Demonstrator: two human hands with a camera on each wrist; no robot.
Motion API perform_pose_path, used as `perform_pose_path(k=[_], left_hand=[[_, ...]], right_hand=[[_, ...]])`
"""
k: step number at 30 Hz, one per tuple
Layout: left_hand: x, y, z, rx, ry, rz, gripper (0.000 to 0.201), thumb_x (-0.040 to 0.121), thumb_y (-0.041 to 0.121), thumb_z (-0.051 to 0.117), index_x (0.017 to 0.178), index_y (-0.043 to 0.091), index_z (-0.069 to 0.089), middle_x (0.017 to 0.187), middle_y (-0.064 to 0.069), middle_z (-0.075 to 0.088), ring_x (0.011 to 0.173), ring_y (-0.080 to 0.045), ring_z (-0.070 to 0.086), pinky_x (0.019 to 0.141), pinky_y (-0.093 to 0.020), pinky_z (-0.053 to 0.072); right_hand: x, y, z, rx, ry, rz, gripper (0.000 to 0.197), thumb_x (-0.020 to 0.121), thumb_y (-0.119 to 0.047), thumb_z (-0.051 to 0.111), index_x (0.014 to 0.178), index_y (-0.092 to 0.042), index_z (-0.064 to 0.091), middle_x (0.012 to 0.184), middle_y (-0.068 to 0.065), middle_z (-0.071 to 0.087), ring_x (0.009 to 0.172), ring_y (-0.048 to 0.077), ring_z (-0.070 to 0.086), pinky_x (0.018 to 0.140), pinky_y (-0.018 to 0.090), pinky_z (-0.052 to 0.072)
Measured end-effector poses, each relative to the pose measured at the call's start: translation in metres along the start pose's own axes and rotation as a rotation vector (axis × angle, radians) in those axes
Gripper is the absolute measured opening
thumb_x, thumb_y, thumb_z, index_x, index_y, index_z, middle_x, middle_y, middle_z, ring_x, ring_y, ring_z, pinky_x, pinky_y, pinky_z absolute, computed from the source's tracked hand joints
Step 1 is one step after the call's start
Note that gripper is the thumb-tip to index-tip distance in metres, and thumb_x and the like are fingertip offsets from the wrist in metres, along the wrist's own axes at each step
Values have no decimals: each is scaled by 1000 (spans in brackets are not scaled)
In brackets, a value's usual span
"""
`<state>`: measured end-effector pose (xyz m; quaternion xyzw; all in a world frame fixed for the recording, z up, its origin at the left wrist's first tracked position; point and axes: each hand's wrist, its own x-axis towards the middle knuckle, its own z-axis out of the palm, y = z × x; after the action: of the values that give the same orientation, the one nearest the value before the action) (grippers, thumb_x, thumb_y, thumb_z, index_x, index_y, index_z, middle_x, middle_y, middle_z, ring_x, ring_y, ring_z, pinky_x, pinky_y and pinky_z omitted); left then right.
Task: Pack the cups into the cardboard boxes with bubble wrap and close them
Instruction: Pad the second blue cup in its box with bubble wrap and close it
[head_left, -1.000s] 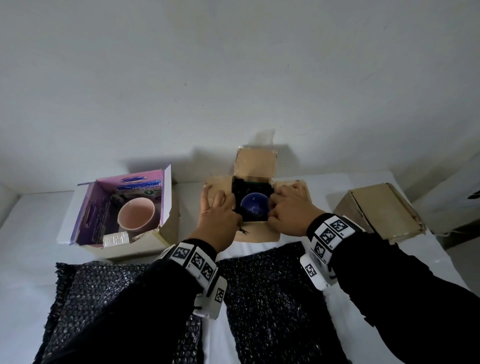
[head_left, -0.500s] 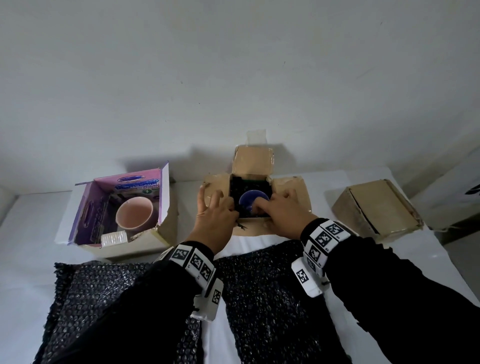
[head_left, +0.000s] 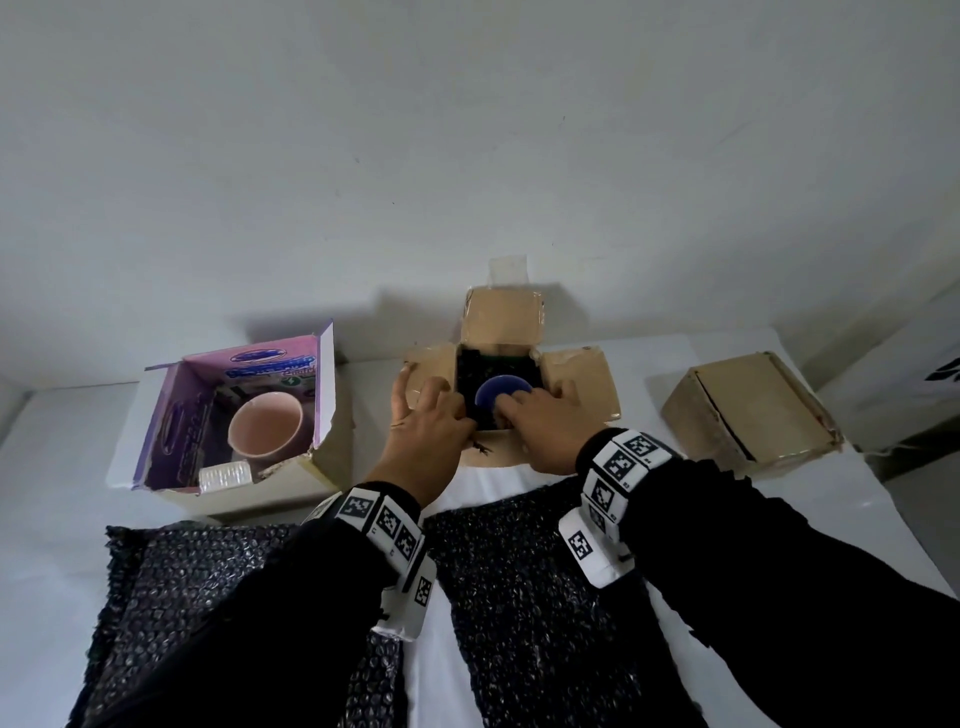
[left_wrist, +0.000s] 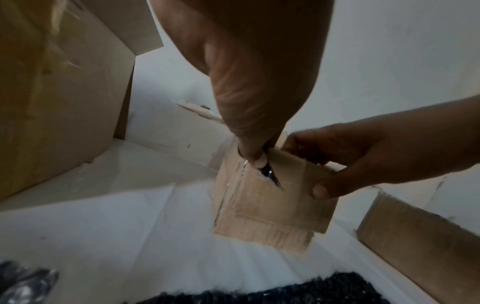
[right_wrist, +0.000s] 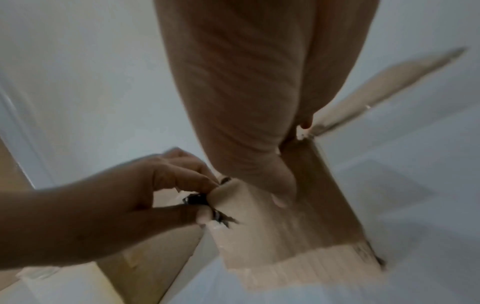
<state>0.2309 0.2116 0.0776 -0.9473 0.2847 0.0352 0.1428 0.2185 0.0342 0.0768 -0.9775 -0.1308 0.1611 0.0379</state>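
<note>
- On the white table (head_left: 779, 499) we see two black bubble-wrap sheets (head_left: 524, 597) lying flat at the near edge, under our forearms.
- At the far left stands the purple box (head_left: 171, 415), open, with the pink cup (head_left: 266, 423) upright inside it.
- At the far right sits the shut brown box (head_left: 748, 410), well apart from our hands.
- Between them stands the open box (head_left: 576, 374), its flaps spread outward, lined with black bubble wrap; the blue cup (head_left: 498, 397) sits upright inside it.
- Our left hand (head_left: 426, 431) is at the box's near left corner: thumb and a finger pinch the black wrap (left_wrist: 269, 174) where it pokes over the near wall, the other fingers raised and spread.
- Our right hand (head_left: 540, 423) grips the near wall, thumb (left_wrist: 322, 190) pressed on the outside, fingers curled over the rim and reaching the blue cup's edge.
</note>
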Motion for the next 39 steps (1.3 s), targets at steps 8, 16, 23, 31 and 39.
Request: perform_pose_path(k=[8,16,23,31,39], left_hand=[[-1,9,4,31,-29,1,34,86,8,36,107,21,60,117,-4,63,141,-30,27,105,-67,-24],[8,5,0,27,8,1,28,97,26,43,117,29,62,127,1,45,135,-31,25,109,-67,-10],[-1,16,15,35,165,-45,40,71,4,36,99,23,57,78,1,61,108,-28,54,110,-63,8],[-6,21,13,-40,96,-56,35,85,3,32,110,20,49,117,-6,62,145,-33,18,112,-68,-10],[-28,38,27,-127,74,-132,61,96,20,37,153,19,15,163,-5,9,149,-32,-7,108,-65,-18]], right_hand=[[-8,12,6,5,45,-10,25,89,-11,47,111,-23,50,99,-2,65,98,26,60,104,46,21],[-11,10,10,-229,80,-81,43,90,-12,51,131,-24,49,111,0,63,112,28,55,111,48,17],[-24,10,11,-295,115,-75,43,91,-6,41,132,-17,38,103,4,69,108,29,58,118,53,0],[-41,17,38,-135,426,-107,55,71,-9,65,123,-21,51,113,0,62,113,26,53,108,57,23],[-109,22,100,23,43,104,79,78,-69,55,141,-24,38,144,4,39,129,30,38,101,44,34]])
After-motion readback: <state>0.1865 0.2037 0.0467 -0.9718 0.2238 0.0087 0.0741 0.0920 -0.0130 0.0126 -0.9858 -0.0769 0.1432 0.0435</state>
